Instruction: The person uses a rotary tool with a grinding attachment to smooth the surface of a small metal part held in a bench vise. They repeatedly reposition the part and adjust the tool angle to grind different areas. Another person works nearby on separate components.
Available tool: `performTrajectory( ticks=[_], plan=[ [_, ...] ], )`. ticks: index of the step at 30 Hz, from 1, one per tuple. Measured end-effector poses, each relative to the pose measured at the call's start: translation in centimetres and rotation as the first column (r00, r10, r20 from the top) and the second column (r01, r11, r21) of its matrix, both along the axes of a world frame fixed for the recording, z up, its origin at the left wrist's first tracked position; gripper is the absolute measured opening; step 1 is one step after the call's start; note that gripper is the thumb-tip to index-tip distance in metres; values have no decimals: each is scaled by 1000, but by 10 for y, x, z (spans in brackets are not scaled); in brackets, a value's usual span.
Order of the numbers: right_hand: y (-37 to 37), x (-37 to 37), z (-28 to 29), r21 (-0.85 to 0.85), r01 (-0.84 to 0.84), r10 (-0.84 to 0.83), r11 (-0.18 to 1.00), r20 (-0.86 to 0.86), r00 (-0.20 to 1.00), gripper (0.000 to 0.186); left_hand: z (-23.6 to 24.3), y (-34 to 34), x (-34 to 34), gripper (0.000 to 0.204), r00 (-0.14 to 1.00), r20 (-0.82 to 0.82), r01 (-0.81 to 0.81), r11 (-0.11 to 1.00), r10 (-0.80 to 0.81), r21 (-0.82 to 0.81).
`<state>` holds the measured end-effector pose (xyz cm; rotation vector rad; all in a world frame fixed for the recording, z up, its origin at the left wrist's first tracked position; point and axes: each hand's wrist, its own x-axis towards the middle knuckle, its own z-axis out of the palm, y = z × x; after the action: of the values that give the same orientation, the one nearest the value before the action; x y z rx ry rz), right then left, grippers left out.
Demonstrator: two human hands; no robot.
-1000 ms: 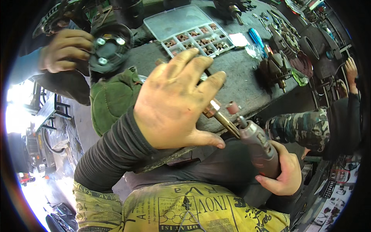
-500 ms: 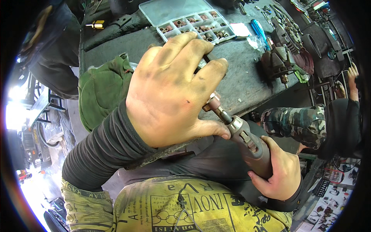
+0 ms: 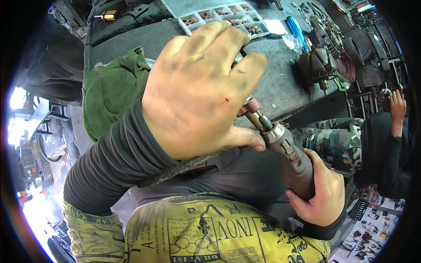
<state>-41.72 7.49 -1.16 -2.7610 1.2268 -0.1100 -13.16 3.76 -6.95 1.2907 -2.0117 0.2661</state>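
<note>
My right hand [image 3: 323, 189] is wrapped round the grey body of a handheld rotary grinder [image 3: 294, 163]. Its metal spindle [image 3: 265, 123] points up and left, with a small pinkish-brown grinding stone [image 3: 252, 104] at the tip. Over the far end of the tool, my left hand [image 3: 199, 94] is curled with its back facing me. Its thumb lies beside the spindle. A slim metal rod [image 3: 253, 121] next to the spindle runs under the left hand, and most of what those fingers hold is hidden.
A clear compartment box [image 3: 223, 19] of small grinding stones lies open on the dark workbench [image 3: 274, 83]. Green cloth [image 3: 114, 90] hangs at the left edge. Metal parts [image 3: 318, 65] and a blue-handled tool [image 3: 296, 31] lie right. Another person in camouflage trousers [image 3: 329, 142] sits at right.
The bench and box have shifted upward in view. Both hands and the grinder keep the same hold, while the stone and spindle have turned slightly against the metal rod. The other person's hand has moved.
</note>
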Motion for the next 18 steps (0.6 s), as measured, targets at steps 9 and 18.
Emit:
performTrajectory(
  ticks=[9,18],
  plan=[
    [2,2,1,5,-11,11,1000,-29,1000,77,0,-1,1,97,1000,-18,22,999,-23,-23],
    [6,6,4,69,-3,8,998,-69,998,77,2,1,3,97,999,-27,20,1000,-20,16]
  ],
)
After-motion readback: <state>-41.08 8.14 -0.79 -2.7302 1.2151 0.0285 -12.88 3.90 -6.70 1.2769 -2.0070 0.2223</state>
